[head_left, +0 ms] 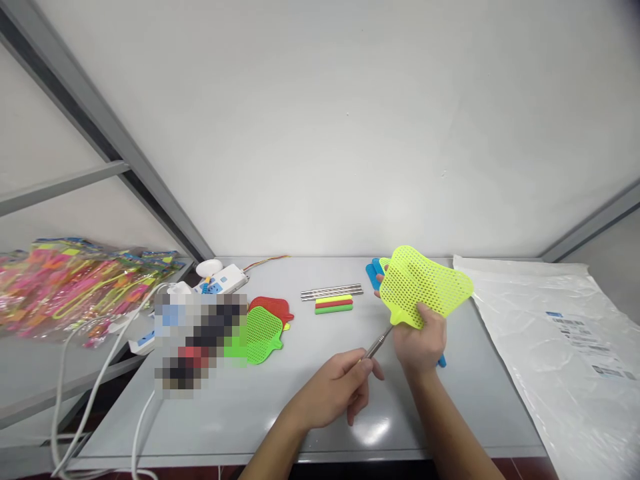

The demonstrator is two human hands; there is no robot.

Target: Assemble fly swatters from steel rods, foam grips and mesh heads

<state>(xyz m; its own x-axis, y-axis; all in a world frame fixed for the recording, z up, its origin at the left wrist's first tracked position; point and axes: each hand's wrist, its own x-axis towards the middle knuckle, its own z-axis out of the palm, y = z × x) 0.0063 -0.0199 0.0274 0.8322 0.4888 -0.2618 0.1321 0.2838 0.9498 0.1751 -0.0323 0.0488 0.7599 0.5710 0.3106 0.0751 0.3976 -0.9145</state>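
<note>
My right hand (423,343) grips a yellow fly swatter head (425,280), a perforated paddle held up over the right side of the table. Between the thumb and fingers of my left hand (340,390) is a slim metal rod (379,343). The rod's upper end meets the narrow neck of the yellow head; whether it sits inside cannot be made out. Behind the hands lie several metal rods (331,292) and yellow, red and green handle tubes (334,308). Blue pieces (373,275) lie partly hidden behind the yellow head.
Left on the table (310,413) are a green swatter head (263,337) and a red one (270,307). Beyond them sits a power strip (225,280) with a white cable (97,380). Bagged bright swatters (90,287) pile up far left. A white plastic package (560,340) covers the right end.
</note>
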